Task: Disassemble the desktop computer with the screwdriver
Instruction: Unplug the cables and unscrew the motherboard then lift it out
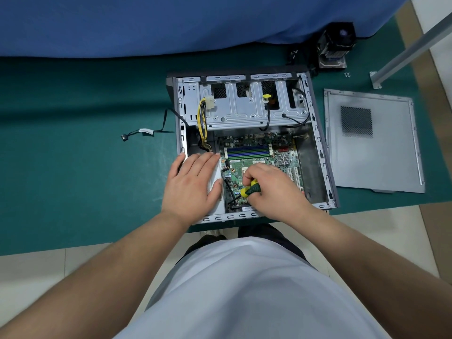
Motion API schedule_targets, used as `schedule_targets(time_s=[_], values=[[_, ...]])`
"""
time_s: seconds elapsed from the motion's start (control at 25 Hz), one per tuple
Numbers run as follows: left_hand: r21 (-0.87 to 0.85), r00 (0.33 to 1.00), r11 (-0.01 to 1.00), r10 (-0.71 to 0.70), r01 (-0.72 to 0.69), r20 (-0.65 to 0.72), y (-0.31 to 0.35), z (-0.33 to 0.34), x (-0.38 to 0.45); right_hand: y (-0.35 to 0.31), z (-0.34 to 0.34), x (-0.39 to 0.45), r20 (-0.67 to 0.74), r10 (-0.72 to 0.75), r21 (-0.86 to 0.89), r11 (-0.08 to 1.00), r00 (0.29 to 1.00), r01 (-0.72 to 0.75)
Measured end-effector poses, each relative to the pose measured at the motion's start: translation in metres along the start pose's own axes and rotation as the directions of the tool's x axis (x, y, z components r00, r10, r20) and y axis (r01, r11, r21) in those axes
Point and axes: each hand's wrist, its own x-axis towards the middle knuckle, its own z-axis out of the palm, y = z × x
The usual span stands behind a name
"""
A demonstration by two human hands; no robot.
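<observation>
Now the right hand (pixel 266 184) curls its fingers round the green-and-yellow screwdriver (pixel 249 189), whose shaft slants down-left onto the motherboard (pixel 259 152) near the front edge of the open computer case (pixel 315 118). Just beside it, the left hand (pixel 193 182) lies flat, fingers straight, on a pale metal part at the case's left side. The case rests on a bench (pixel 73 167) covered in green; its removed side panel (pixel 371 143) lies to the right, blue cloth (pixel 146 23) behind.
</observation>
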Motion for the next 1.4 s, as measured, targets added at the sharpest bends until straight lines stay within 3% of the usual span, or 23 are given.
schedule_targets(time_s=[1.12,1.4], values=[[-0.022,0.999,1.0,-0.01,0.011,0.047,0.002,-0.002,0.002,0.002,-0.009,-0.006,-0.047,-0.038,0.062,0.997,0.998,0.04],[-0.102,0.994,0.994,-0.031,0.042,0.102,0.004,-0.013,0.003,0.004,-0.035,-0.013,-0.127,0.067,0.141,0.989,0.99,-0.049]])
